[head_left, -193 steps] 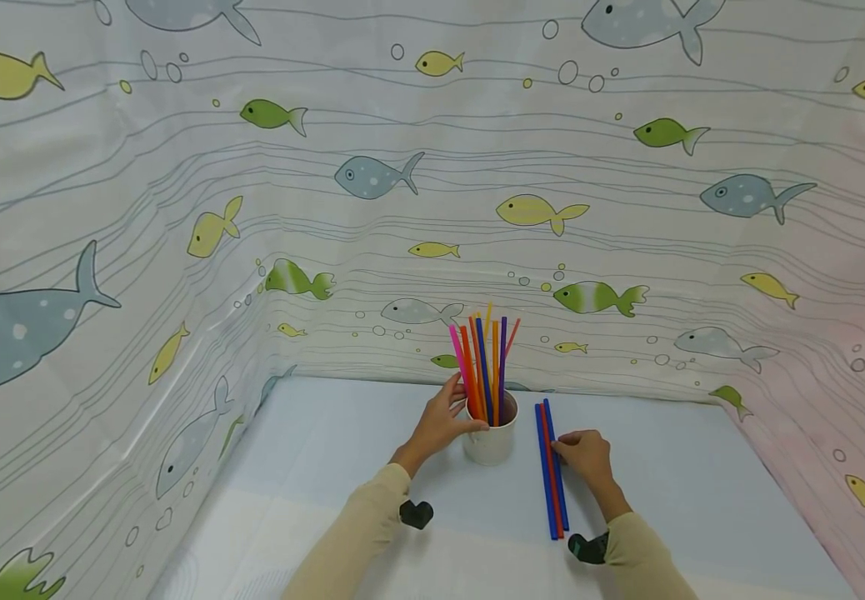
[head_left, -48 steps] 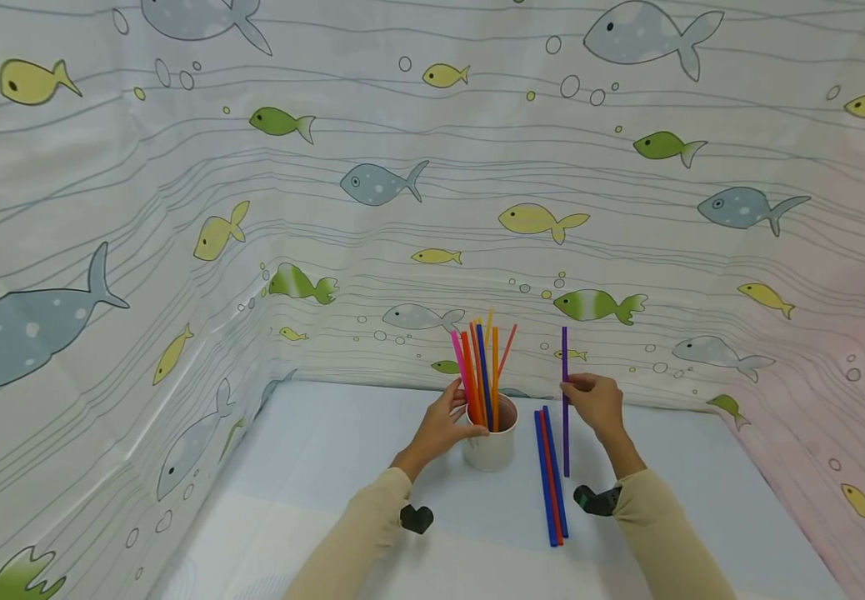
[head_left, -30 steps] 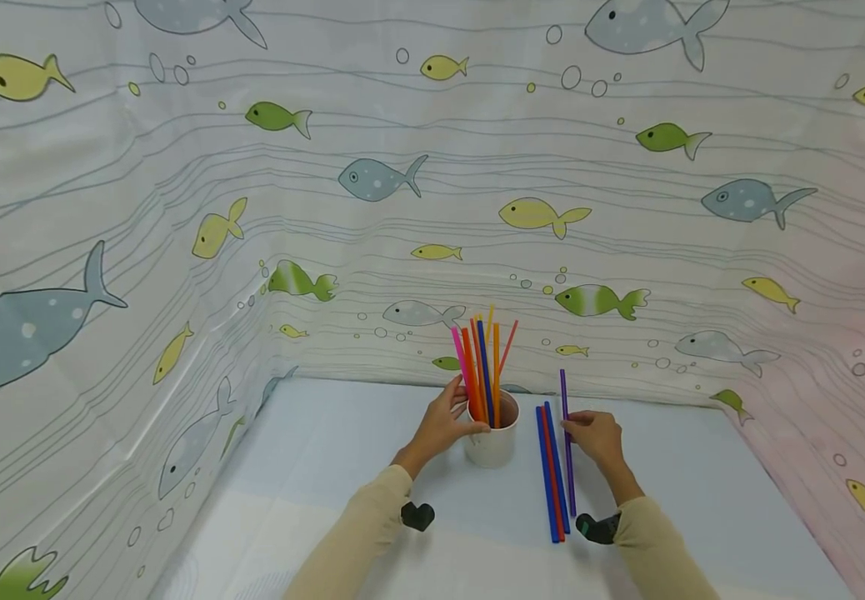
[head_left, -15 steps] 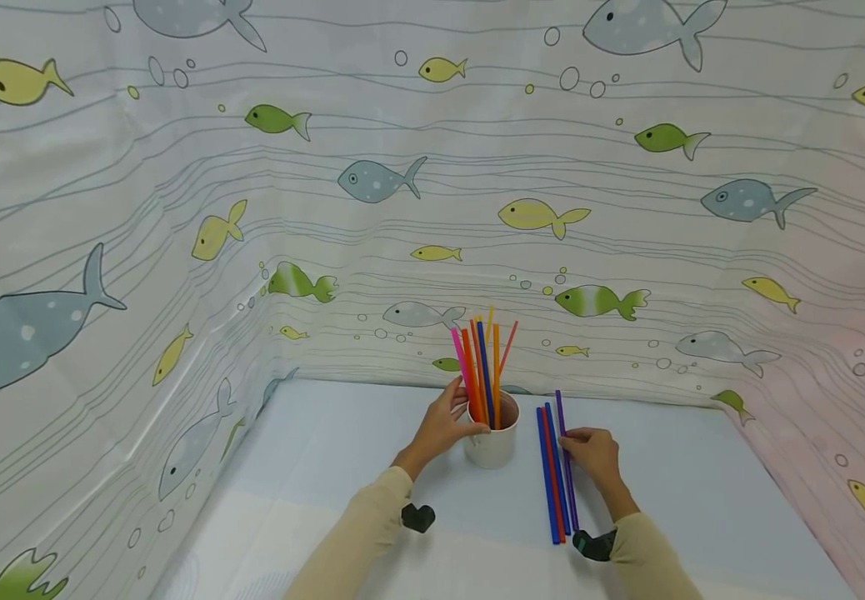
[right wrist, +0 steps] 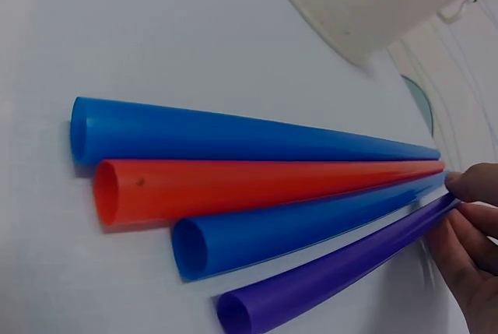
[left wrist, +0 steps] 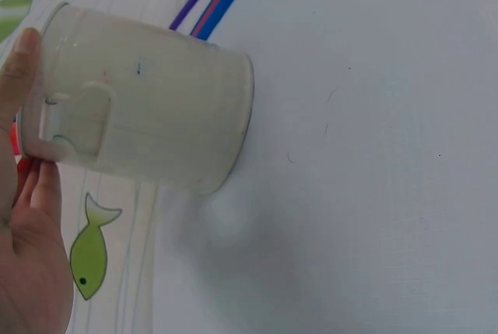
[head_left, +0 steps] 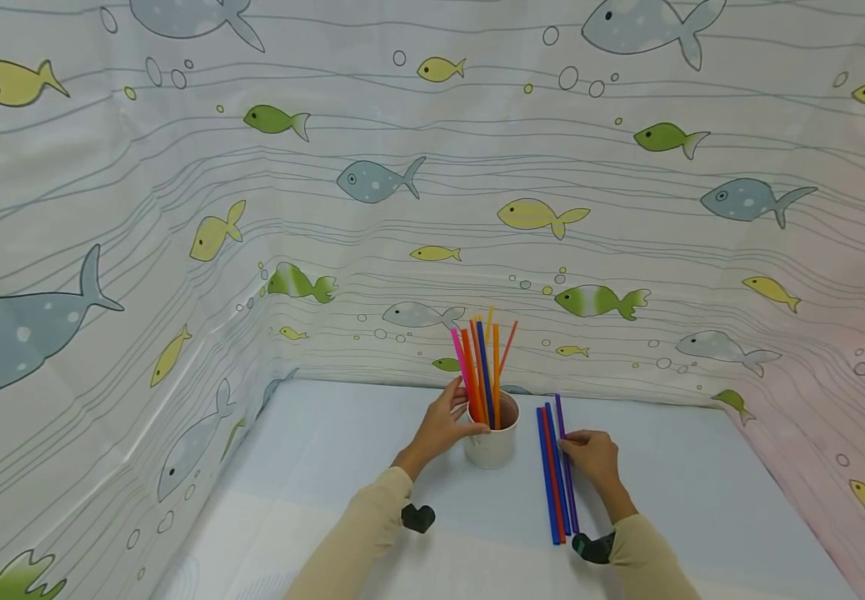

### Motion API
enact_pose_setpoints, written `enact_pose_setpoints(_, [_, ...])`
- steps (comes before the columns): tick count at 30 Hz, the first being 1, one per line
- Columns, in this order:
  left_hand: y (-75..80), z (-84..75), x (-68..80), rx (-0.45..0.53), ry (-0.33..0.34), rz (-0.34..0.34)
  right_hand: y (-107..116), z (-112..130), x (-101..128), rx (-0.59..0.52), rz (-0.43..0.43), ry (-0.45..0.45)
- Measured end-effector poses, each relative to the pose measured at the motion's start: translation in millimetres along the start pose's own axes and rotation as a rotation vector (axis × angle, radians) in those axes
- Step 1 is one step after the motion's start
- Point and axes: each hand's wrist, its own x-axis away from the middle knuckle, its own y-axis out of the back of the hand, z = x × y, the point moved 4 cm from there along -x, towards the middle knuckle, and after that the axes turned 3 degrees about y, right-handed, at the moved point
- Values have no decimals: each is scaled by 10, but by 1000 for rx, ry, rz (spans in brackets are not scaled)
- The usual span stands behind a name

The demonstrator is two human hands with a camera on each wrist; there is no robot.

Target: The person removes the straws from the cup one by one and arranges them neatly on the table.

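Observation:
On the pale blue table (head_left: 327, 450) stands a white cup (head_left: 492, 450) with several coloured straws (head_left: 483, 362) upright in it. My left hand (head_left: 449, 419) grips the cup's left side; the left wrist view shows the thumb and fingers around the cup (left wrist: 148, 120) near its rim. Right of the cup, two blue straws, a red straw (head_left: 550, 475) and a purple straw (head_left: 562, 417) lie side by side. My right hand (head_left: 569, 448) pinches the purple straw (right wrist: 334, 275) at its middle, outermost beside a blue straw (right wrist: 296, 229) and the red straw (right wrist: 257, 186).
A fish-print curtain (head_left: 402, 208) walls the table at the back and on both sides. Bare table surface stretches to the left of the cup and to the right of the laid-out straws.
My right hand has brought the purple straw down from upright in the air and laid it flat to the right of the blue and red straws. The left hand has kept its hold on the cup.

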Motion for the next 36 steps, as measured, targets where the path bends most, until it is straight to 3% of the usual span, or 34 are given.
enact_pose_setpoints(11, [-14,14,-32,-9,10,-6,14,19,11,24,0,19])
enact_pose_setpoints(21, [-46,337,-150,-28,12,-37,34,67,35,63,-24,56])
enact_pose_setpoints(36, [-24,392,-121,-49,20,-42,43,132,-6,47,-31,67])
